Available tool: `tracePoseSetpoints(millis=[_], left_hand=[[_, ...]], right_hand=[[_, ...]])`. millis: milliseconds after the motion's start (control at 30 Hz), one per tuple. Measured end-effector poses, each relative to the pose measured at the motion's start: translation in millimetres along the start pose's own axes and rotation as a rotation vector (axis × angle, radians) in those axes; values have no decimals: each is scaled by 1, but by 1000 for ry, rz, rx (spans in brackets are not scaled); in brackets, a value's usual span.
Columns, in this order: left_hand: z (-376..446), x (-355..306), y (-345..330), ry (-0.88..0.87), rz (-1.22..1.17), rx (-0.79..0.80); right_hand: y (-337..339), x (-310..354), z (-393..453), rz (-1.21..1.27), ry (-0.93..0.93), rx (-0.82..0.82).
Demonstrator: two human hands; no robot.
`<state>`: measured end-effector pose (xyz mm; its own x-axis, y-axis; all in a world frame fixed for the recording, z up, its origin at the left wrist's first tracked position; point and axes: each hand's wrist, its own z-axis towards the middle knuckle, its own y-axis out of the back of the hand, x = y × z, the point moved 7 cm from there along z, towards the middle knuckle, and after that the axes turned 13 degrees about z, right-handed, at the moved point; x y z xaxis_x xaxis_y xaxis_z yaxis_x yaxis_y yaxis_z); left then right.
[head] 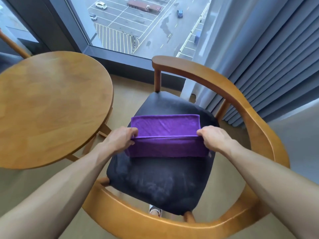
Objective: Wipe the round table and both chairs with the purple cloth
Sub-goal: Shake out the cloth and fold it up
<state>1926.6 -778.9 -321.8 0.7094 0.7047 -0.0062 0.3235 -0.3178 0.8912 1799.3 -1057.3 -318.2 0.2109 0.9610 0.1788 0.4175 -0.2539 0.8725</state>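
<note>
No brand, label or readable writing is seen on any item; only painted parking lines are seen through the window (pixel 138 23) at the top of the frame.

A purple cloth (pixel 164 135) is laid across the dark seat (pixel 155 183) of a wooden chair (pixel 255 135) in the centre of the frame. The cloth is folded, with a raised hemmed fold line running left to right across its middle. The left end of that fold is pinched by the left hand (pixel 119 139), fingers curled over the top and thumb beneath. The right end is pinched in the same manner by the right hand (pixel 214 138). The far edge of the cloth is seen lying flat and straight on the seat, short of the seat's far edge; the near part hangs from the fold down to the seat.

The seat is ringed on the right and lower sides by the chair's curved wooden rail, and bare seat is left open below the cloth. A round table (pixel 51 109) is placed at the left of the frame, its rim near the seat's left edge, with a strip of floor (pixel 127 94) showing between them. Part of a second chair (pixel 13 44) is glimpsed at the upper left, behind the table. Grey curtains (pixel 267 66) hang at the upper right, close behind the chair rail.
</note>
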Motion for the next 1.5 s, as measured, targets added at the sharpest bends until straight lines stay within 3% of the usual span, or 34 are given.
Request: tracePoseSetpoints(millis=[233,467,633,833,967,1033,1100,1233,1333,1500], left_hand=[[82,34,-9,194,-214,-114],[135,55,-42,232,-197,-36],[144,55,-50,247,-220,-113],[150,63,-58,266,-316,44],[147,79,-65,402,-486,111],[142,82,-69,463,-571,105],[134,81,-71,518,-638,98],[124,75,-79,571,-848,111],[121,73,-76,561,-878,71],[122,74,-72,540,-822,58]], right_hand=[[1,-34,78,113,-171,-71],[-11,-54,133,72,-166,-94],[-18,-62,150,200,-153,-145],[-31,-71,150,230,-153,10],[-28,-70,146,241,-244,-131],[-23,-53,134,147,-244,-285],[-26,-16,122,83,-125,-347],[-55,70,95,223,135,-247],[-77,130,77,251,292,-155],[-94,206,85,269,318,-141]])
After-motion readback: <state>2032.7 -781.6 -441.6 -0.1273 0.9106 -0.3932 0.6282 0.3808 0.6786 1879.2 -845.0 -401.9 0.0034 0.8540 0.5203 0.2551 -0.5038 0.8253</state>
